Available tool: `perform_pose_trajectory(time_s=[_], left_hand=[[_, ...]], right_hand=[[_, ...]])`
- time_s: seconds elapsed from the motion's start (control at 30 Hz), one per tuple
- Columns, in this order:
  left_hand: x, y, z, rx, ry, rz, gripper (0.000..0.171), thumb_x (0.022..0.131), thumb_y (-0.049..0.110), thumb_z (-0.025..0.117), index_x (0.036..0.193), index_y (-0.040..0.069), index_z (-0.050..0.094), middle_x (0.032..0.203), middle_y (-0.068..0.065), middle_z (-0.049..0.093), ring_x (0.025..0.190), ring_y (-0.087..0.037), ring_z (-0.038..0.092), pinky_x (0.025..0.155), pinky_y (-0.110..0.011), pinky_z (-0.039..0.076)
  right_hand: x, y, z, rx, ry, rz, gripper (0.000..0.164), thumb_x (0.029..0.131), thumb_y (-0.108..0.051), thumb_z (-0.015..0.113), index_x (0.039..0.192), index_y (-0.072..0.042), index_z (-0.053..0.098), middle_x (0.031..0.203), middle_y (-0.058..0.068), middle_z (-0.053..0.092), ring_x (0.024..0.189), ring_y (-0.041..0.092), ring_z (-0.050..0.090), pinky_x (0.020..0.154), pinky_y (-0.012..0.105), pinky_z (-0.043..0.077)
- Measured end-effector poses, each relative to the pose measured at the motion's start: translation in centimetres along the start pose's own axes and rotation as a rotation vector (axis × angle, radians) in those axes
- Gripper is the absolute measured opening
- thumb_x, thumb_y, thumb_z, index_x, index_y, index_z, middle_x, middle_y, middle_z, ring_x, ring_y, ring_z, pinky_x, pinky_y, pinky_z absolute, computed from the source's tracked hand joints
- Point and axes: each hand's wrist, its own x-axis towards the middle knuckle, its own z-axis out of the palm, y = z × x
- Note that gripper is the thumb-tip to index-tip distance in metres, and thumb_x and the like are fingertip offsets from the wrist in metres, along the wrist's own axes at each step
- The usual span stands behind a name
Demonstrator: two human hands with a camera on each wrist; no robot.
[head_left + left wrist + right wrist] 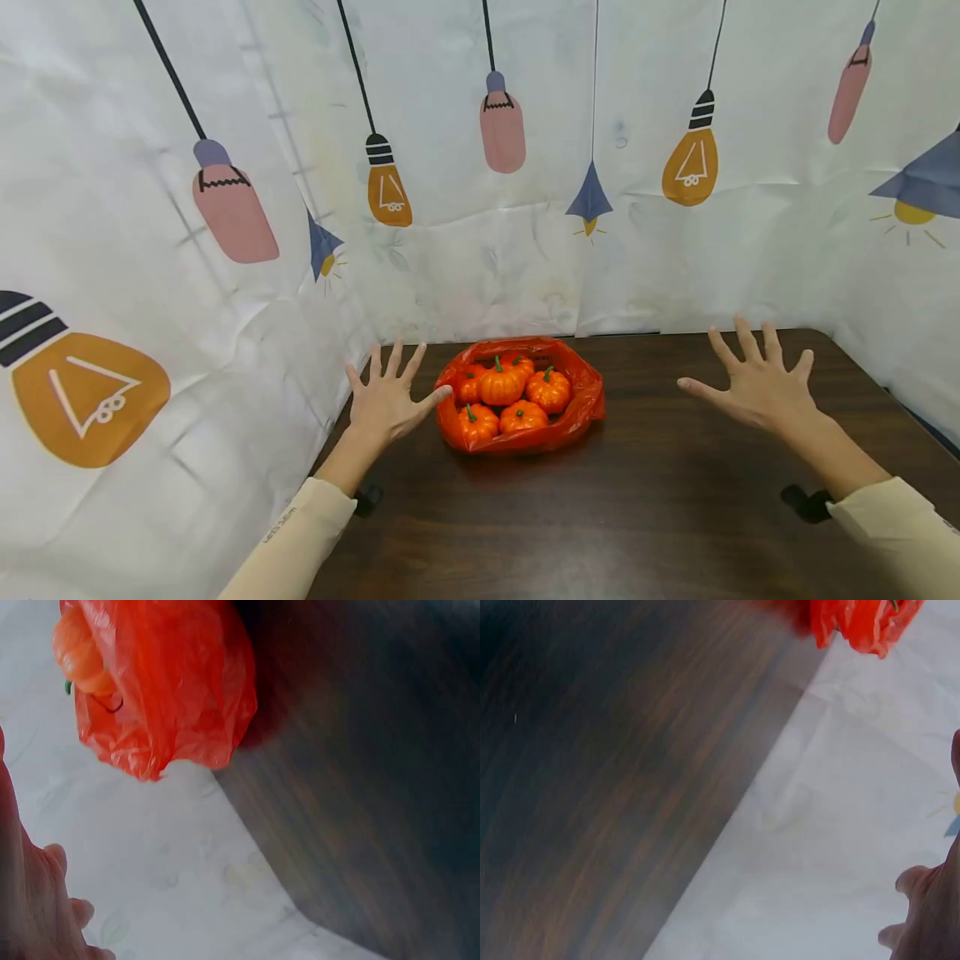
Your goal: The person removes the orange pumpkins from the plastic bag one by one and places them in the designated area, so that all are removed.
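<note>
Several small orange pumpkins (502,385) with green stems lie in a red plastic bag (577,421), its mouth spread wide, toward the back of the table. My left hand (386,406), fingers straight and spread, is just left of the bag; its thumb tip overlaps the bag's edge in the head view. Well to the right of the bag, my right hand (765,389) is held up with fingers splayed and nothing in it. The left wrist view shows the bag's crumpled side (180,682) and one pumpkin (79,652) at its opening.
The dark brown wooden table (637,517) reaches back to a white curtain (465,275) printed with lamps and bulbs. That curtain also closes in the left and right sides. A dark strap piece (806,503) shows under the right wrist.
</note>
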Motion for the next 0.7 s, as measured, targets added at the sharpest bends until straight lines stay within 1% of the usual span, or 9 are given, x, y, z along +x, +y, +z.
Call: perform_pose_trajectory(time_s=[0.13, 0.27, 0.43, 0.57, 0.6, 0.7], left_hand=[[-0.5, 0.5, 1.1, -0.014, 0.005, -0.009, 0.095, 0.087, 0.09, 0.03, 0.164, 0.039, 0.011, 0.174, -0.007, 0.004, 0.158, -0.045, -0.004, 0.113, -0.081, -0.006], [-1.0, 1.2, 2.0, -0.032, 0.009, -0.015, 0.095, 0.086, 0.091, 0.029, 0.164, 0.04, 0.011, 0.174, -0.006, 0.005, 0.159, -0.044, -0.002, 0.114, -0.08, -0.006], [-1.8, 2.0, 2.8, -0.054, 0.022, -0.015, 0.093, 0.087, 0.09, 0.03, 0.164, 0.039, 0.015, 0.174, -0.006, 0.007, 0.159, -0.043, -0.001, 0.114, -0.08, -0.002], [-2.2, 2.6, 3.6, -0.09, 0.028, -0.013, 0.09, 0.089, 0.087, 0.033, 0.164, 0.039, 0.015, 0.174, -0.006, 0.007, 0.159, -0.042, 0.0, 0.115, -0.079, -0.001], [-2.3, 2.7, 3.8, -0.107, 0.028, -0.012, 0.089, 0.09, 0.086, 0.033, 0.164, 0.039, 0.016, 0.174, -0.006, 0.007, 0.16, -0.041, 0.0, 0.115, -0.079, -0.002], [-2.3, 3.0, 4.5, -0.158, 0.038, -0.014, 0.087, 0.092, 0.084, 0.034, 0.164, 0.038, 0.019, 0.173, -0.007, 0.01, 0.16, -0.04, 0.004, 0.117, -0.076, 0.0]], right_hand=[[-0.3, -0.7, 0.9, 0.014, -0.004, -0.009, 0.105, 0.091, -0.081, 0.044, 0.166, -0.023, 0.001, 0.17, 0.022, -0.013, 0.152, 0.057, -0.012, 0.098, 0.091, -0.004], [-0.8, -1.4, 1.9, 0.026, -0.022, -0.017, 0.104, 0.092, -0.08, 0.043, 0.166, -0.022, 0.001, 0.17, 0.023, -0.011, 0.151, 0.059, -0.011, 0.098, 0.091, -0.004], [-1.5, -2.4, 3.1, 0.043, -0.042, -0.033, 0.103, 0.092, -0.08, 0.044, 0.166, -0.022, 0.002, 0.17, 0.023, -0.008, 0.151, 0.06, -0.007, 0.099, 0.09, -0.003], [-1.9, -3.3, 3.8, 0.065, -0.049, -0.042, 0.102, 0.092, -0.079, 0.045, 0.166, -0.02, 0.007, 0.171, 0.023, -0.006, 0.151, 0.061, -0.001, 0.1, 0.09, -0.001], [-1.9, -3.5, 4.0, 0.075, -0.052, -0.043, 0.101, 0.093, -0.078, 0.045, 0.166, -0.02, 0.008, 0.171, 0.023, -0.004, 0.15, 0.062, 0.0, 0.1, 0.09, 0.0], [-2.0, -4.3, 4.6, 0.118, -0.069, -0.04, 0.098, 0.094, -0.077, 0.044, 0.166, -0.019, 0.012, 0.171, 0.024, 0.0, 0.148, 0.065, 0.005, 0.1, 0.09, 0.002]])
